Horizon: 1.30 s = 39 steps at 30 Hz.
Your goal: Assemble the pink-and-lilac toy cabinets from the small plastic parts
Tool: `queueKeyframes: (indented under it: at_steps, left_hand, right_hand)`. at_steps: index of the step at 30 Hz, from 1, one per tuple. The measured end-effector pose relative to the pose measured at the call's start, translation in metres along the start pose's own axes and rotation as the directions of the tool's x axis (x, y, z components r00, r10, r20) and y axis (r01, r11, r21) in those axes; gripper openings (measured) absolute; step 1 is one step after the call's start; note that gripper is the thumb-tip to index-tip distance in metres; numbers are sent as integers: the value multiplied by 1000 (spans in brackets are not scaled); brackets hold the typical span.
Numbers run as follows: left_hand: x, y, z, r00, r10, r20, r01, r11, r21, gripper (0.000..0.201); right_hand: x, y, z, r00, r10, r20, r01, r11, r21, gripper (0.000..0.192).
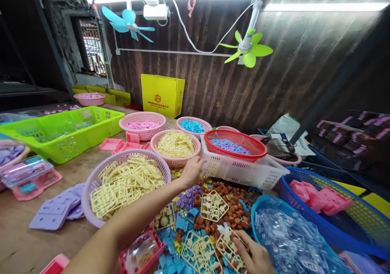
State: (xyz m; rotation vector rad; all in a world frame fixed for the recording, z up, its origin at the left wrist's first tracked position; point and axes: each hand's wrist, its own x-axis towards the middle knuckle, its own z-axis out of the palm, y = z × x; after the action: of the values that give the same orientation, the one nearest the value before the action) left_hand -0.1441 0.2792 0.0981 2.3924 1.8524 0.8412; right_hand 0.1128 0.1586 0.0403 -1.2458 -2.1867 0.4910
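My left hand (pixel 192 172) reaches forward over the table, between a pink basket of cream plastic frames (pixel 175 144) and a white crate (pixel 240 171). Its fingers are bent and blurred, so what they hold, if anything, does not show. At the lower right, my right hand (pixel 255 254) grips the edge of a cream plastic part frame (pixel 233 253). A small whitish piece (pixel 224 229) is at the top of that frame. Beside it lie another cream frame (pixel 201 251) and, farther back, a third frame (pixel 214 206), over loose brown pieces (pixel 239 215) and blue pieces (pixel 172 245).
A lilac basket (pixel 88 192) heaped with cream frames stands left. A blue basin (pixel 254 213) of clear plastic parts and a dark blue basket (pixel 374 229) flank the right. A red sieve (pixel 262 148) rests on the white crate. A green crate (pixel 67 144) sits far left.
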Motion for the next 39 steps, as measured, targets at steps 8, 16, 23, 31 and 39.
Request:
queueKeyframes:
  at_steps: [8, 16, 23, 31, 39]
  left_hand:
    - [-65, 70, 10, 925, 346, 156, -324, 934, -148, 36]
    - [-111, 0, -48, 983, -57, 172, 32, 989, 143, 45]
    - [-99, -101, -92, 890, -240, 387, 63, 907, 417, 78]
    - [-66, -131, -99, 851, -210, 482, -2, 916, 402, 44]
    - [-76, -130, -92, 918, -218, 331, 66, 907, 415, 32]
  right_hand:
    - [17, 0, 38, 982, -183, -37, 166, 944, -284, 48]
    - [16, 7, 27, 960, -258, -105, 207, 913, -350, 50]
    - [16, -18, 17, 969, -218, -116, 189, 956, -223, 48]
    - [-2, -43, -2, 943, -290, -163, 253, 943, -218, 37]
    - [-21, -42, -14, 965, -168, -201, 135, 977, -168, 38]
